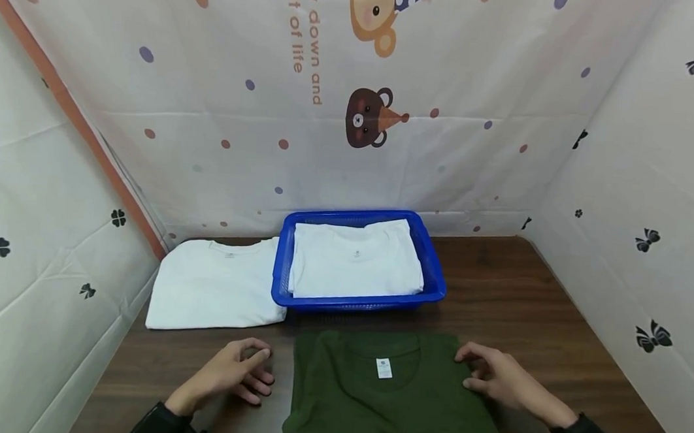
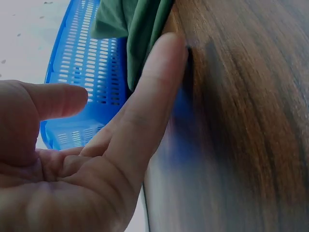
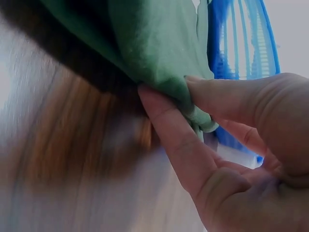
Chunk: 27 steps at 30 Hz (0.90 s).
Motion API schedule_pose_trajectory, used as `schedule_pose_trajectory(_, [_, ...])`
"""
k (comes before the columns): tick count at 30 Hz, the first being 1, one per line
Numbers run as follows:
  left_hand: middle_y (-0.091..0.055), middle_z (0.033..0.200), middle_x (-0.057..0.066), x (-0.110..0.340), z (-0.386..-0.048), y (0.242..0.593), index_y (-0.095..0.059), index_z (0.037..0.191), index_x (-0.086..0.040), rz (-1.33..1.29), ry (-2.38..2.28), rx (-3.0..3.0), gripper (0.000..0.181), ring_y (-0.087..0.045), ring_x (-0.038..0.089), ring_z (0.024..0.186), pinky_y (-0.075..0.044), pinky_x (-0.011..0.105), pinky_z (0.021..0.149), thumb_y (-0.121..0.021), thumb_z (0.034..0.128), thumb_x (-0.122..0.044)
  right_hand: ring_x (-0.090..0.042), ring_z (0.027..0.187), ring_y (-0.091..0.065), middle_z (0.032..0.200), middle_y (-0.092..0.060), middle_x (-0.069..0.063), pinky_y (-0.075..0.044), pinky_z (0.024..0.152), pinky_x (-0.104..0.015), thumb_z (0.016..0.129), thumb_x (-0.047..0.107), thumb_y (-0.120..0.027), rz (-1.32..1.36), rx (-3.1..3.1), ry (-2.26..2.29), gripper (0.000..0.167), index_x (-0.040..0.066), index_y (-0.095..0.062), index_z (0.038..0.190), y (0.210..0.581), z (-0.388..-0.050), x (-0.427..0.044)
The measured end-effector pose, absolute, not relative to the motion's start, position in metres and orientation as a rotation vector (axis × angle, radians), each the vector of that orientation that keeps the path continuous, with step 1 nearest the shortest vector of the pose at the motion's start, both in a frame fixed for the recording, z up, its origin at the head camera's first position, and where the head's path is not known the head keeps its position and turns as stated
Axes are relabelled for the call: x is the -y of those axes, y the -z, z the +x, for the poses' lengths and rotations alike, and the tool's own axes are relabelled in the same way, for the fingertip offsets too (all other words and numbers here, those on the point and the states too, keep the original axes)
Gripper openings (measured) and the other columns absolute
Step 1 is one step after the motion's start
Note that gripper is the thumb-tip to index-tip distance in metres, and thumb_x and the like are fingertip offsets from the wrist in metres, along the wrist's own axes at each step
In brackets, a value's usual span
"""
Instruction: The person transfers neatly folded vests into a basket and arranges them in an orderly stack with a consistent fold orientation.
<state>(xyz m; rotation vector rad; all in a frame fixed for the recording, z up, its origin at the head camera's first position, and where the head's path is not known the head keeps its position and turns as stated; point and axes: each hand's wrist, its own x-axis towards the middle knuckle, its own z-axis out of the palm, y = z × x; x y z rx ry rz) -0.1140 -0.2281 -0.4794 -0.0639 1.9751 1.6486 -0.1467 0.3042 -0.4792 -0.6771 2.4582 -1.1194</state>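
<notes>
A dark green T-shirt (image 1: 399, 402) lies folded on the table, its white neck label (image 1: 383, 368) facing up near the collar. My right hand (image 1: 500, 375) is at the shirt's upper right edge. Seen from the right wrist, the thumb and a finger pinch the green cloth (image 3: 159, 43) between them. To the left of the shirt, my left hand (image 1: 229, 370) hovers over the table with nothing held. Its thumb stands apart from the extended fingers (image 2: 154, 92) in the left wrist view, close to a green fold (image 2: 137, 34).
Behind the green shirt stands a blue plastic basket (image 1: 279, 265) with a folded white T-shirt (image 1: 356, 263) inside. Left of the basket lies another folded white T-shirt (image 1: 213, 288). Printed cloth walls (image 1: 209, 157) close off the brown wooden table (image 1: 507, 297) at the back and both sides.
</notes>
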Motion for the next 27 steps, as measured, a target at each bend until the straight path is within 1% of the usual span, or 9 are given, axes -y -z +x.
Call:
schedule_pose_trajectory(3, [-0.074, 0.095, 0.022, 0.226, -0.111, 0.480, -0.042, 0.140, 0.011, -0.057, -1.648, -1.976, 0.052, -0.075, 0.036, 0.082, -0.063, 0.046, 0.068, -0.051, 0.1096, -0.030, -0.007, 0.081, -0.063, 0.120, -0.064, -0.018, -0.052, 0.062, -0.028, 0.092, 0.011, -0.077, -0.656, -2.425, 1.157, 0.036, 0.004, -0.062, 0.124, 0.482, -0.143, -0.296])
schedule_pose_trajectory(9, [-0.074, 0.092, 0.021, 0.227, -0.107, 0.479, -0.027, 0.145, 0.006, -0.087, -1.640, -2.033, 0.059, -0.074, 0.036, 0.079, -0.062, 0.047, 0.068, -0.050, 0.1095, -0.035, -0.008, 0.081, -0.063, 0.108, -0.066, -0.009, -0.052, 0.064, -0.028, 0.092, 0.013, -0.078, -0.656, -2.433, 1.152, 0.032, 0.007, -0.064, 0.120, 0.484, -0.143, -0.270])
schedule_pose_trajectory(14, [-0.071, 0.089, 0.019, 0.228, -0.105, 0.479, -0.027, 0.145, 0.004, -0.119, -1.642, -2.078, 0.061, -0.073, 0.035, 0.076, -0.062, 0.046, 0.067, -0.051, 0.1088, -0.038, -0.008, 0.081, -0.063, 0.102, -0.065, -0.005, -0.052, 0.066, -0.029, 0.092, 0.014, -0.078, -0.686, -2.433, 1.134, 0.030, 0.009, -0.064, 0.119, 0.484, -0.146, -0.248])
schedule_pose_trajectory(18, [-0.064, 0.092, 0.019, 0.221, -0.103, 0.485, -0.024, 0.150, 0.000, -0.119, -1.631, -2.105, 0.067, -0.068, 0.032, 0.074, -0.060, 0.047, 0.064, -0.051, 0.1075, -0.045, -0.008, 0.083, -0.062, 0.101, -0.064, -0.004, -0.052, 0.068, -0.030, 0.092, 0.014, -0.078, -0.699, -2.429, 1.139, 0.030, 0.009, -0.064, 0.118, 0.485, -0.145, -0.239])
schedule_pose_trajectory(21, [-0.057, 0.093, 0.018, 0.212, -0.103, 0.488, -0.016, 0.157, -0.007, -0.098, -1.593, -2.125, 0.075, -0.065, 0.029, 0.072, -0.059, 0.046, 0.059, -0.049, 0.1067, -0.051, -0.009, 0.082, -0.061, 0.099, -0.063, -0.003, -0.051, 0.068, -0.030, 0.093, 0.014, -0.077, -0.683, -2.418, 1.146, 0.030, 0.009, -0.064, 0.119, 0.486, -0.145, -0.235])
schedule_pose_trajectory(23, [-0.056, 0.088, 0.016, 0.206, -0.103, 0.488, -0.011, 0.161, -0.013, -0.081, -1.556, -2.158, 0.077, -0.061, 0.026, 0.067, -0.057, 0.044, 0.056, -0.048, 0.1064, -0.053, -0.009, 0.078, -0.060, 0.096, -0.063, -0.002, -0.049, 0.066, -0.029, 0.093, 0.014, -0.077, -0.662, -2.415, 1.151, 0.030, 0.009, -0.064, 0.120, 0.486, -0.144, -0.234])
schedule_pose_trajectory(25, [-0.055, 0.083, 0.014, 0.201, -0.104, 0.486, -0.010, 0.163, -0.017, -0.052, -1.519, -2.198, 0.078, -0.057, 0.024, 0.062, -0.053, 0.041, 0.054, -0.051, 0.1061, -0.050, -0.009, 0.074, -0.058, 0.092, -0.062, -0.002, -0.046, 0.063, -0.028, 0.093, 0.013, -0.076, -0.640, -2.415, 1.160, 0.030, 0.009, -0.064, 0.120, 0.486, -0.144, -0.234])
schedule_pose_trajectory(27, [-0.054, 0.076, 0.011, 0.197, -0.104, 0.483, -0.015, 0.163, -0.018, -0.028, -1.459, -2.284, 0.078, -0.051, 0.022, 0.059, -0.047, 0.037, 0.054, -0.056, 0.1040, -0.050, -0.009, 0.072, -0.057, 0.089, -0.061, -0.001, -0.045, 0.061, -0.028, 0.094, 0.013, -0.076, -0.624, -2.419, 1.169, 0.030, 0.009, -0.064, 0.120, 0.486, -0.144, -0.234])
